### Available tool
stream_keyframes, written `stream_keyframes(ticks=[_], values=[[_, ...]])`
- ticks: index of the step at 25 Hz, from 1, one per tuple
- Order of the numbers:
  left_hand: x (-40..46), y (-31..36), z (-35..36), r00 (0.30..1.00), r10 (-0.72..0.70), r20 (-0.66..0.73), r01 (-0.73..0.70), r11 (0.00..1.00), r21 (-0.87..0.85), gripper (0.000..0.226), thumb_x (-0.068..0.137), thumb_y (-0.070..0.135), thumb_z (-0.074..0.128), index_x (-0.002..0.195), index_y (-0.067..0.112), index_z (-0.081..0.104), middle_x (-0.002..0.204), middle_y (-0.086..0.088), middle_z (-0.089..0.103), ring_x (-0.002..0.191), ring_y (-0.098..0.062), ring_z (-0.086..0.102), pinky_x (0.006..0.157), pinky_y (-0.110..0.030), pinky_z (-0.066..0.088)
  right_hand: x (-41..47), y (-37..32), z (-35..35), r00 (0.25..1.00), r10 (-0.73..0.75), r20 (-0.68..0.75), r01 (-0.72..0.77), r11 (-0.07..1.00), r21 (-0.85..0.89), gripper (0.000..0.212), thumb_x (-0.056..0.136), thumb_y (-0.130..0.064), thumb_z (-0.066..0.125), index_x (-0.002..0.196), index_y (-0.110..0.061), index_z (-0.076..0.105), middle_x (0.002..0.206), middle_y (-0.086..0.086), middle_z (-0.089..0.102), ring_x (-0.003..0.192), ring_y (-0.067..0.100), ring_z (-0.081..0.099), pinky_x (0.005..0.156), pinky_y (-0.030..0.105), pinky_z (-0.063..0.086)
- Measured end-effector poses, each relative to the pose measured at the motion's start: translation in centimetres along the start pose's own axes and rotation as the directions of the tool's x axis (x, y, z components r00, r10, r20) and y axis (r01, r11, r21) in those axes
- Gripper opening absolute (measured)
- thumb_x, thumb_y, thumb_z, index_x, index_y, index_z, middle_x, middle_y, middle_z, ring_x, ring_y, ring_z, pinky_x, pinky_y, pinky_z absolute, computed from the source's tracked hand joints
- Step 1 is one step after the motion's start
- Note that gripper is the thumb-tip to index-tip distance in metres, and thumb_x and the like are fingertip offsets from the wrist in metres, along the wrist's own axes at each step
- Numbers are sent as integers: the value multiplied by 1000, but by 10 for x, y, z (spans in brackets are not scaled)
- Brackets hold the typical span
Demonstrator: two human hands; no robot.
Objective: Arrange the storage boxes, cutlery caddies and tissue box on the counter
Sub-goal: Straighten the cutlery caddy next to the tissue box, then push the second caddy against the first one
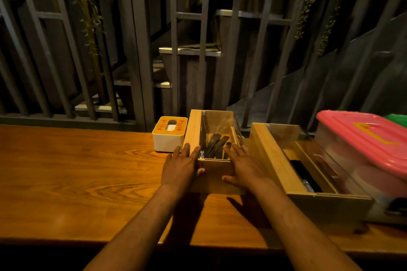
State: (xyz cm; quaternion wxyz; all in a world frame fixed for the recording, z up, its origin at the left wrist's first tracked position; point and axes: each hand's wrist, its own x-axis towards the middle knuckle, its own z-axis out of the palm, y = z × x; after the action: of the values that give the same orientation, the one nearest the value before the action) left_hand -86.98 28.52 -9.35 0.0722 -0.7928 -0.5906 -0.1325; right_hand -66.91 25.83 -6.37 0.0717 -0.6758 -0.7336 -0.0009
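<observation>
A wooden cutlery caddy [195, 125] with a clear lid and dark-handled cutlery inside stands mid-counter. My left hand [180, 166] lies flat on its left front corner, thumb on the front face. My right hand [243, 166] lies flat on its right front corner, fingers spread. Both hands press against the caddy without closing round it. A white tissue box [168, 141] with an orange top touches the caddy's left side. A second, larger wooden caddy [273, 158] sits to the right, angled. A clear storage box with a pink lid [365, 136] stands beyond it at the right edge.
The wooden counter [77, 171] stretches left of the tissue box. A dark metal railing [136, 50] runs along the counter's back edge, with stairs behind. A green lid [398, 119] peeks out behind the pink one. The counter's front edge runs below my forearms.
</observation>
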Motion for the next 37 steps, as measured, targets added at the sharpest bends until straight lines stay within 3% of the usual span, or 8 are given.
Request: stream_keyframes(ticks=[5, 10, 12, 15, 18, 24, 34, 37], values=[[-26, 44, -20, 993, 6, -120, -24, 989, -144, 54, 96, 44, 48, 147, 33, 32, 154, -3, 36, 144, -28, 26, 114, -46, 29, -53, 21, -40, 982, -26, -188, 56, 986, 156, 75, 79, -51, 67, 144, -39, 31, 154, -7, 33, 142, 18, 28, 111, 41, 32], [-59, 141, -45, 972, 120, -200, -176, 940, -293, 51, 95, 46, 46, 144, 37, 34, 154, 1, 36, 145, -22, 24, 117, -40, 22, -108, 119, -58, 975, 43, -216, 19, 961, 277, 76, 71, -46, 73, 140, -33, 44, 149, -3, 42, 136, 20, 39, 110, 39, 36], [-65, 181, -44, 958, 169, -231, -233, 928, -289, 50, 95, 49, 43, 143, 37, 36, 152, 0, 39, 143, -21, 26, 115, -37, 21, -130, 175, -59, 990, 65, -125, -33, 969, 243, 85, 64, -54, 71, 141, -35, 40, 154, -3, 34, 140, 20, 32, 113, 39, 30], [-68, 233, -30, 969, 205, -138, -239, 922, -304, 56, 93, 56, 40, 146, 40, 30, 156, 1, 32, 145, -21, 22, 116, -38, 17, -151, 235, -47, 999, 53, 1, -52, 976, 213, 97, 61, -59, 72, 145, -42, 26, 161, -4, 15, 146, 19, 19, 115, 43, 29], [-67, 269, -10, 977, 189, -98, -208, 949, -239, 61, 93, 59, 38, 149, 41, 21, 159, 1, 25, 147, -23, 17, 119, -41, 19, -155, 256, -21, 993, -16, -118, 41, 976, 214, 97, 70, -50, 76, 146, -48, 16, 162, -7, 4, 148, 20, 10, 117, 46, 27], [-65, 276, 2, 990, 64, -123, -90, 973, -214, 55, 100, 44, 39, 150, 41, 19, 161, 4, 21, 148, -20, 13, 115, -35, 27, -139, 259, -3, 979, -50, -198, 93, 973, 213, 91, 77, -47, 73, 147, -47, 15, 162, -8, 5, 150, 22, 0, 119, 49, 22], [-21, 256, 14, 991, 55, -125, -83, 969, -234, 54, 99, 38, 46, 150, 35, 29, 158, 1, 30, 146, -22, 17, 113, -36, 26, -87, 254, 5, 983, -29, -182, 73, 967, 244, 90, 76, -43, 74, 147, -45, 20, 162, -5, 7, 149, 22, -5, 121, 49, 10], [-12, 252, 20, 990, 66, -125, -93, 970, -226, 54, 99, 39, 46, 149, 36, 29, 157, 0, 31, 146, -23, 18, 113, -36, 26, -76, 257, 9, 982, -17, -188, 57, 977, 207, 91, 74, -45, 76, 147, -44, 21, 162, -3, 11, 149, 25, 1, 120, 50, 14]])
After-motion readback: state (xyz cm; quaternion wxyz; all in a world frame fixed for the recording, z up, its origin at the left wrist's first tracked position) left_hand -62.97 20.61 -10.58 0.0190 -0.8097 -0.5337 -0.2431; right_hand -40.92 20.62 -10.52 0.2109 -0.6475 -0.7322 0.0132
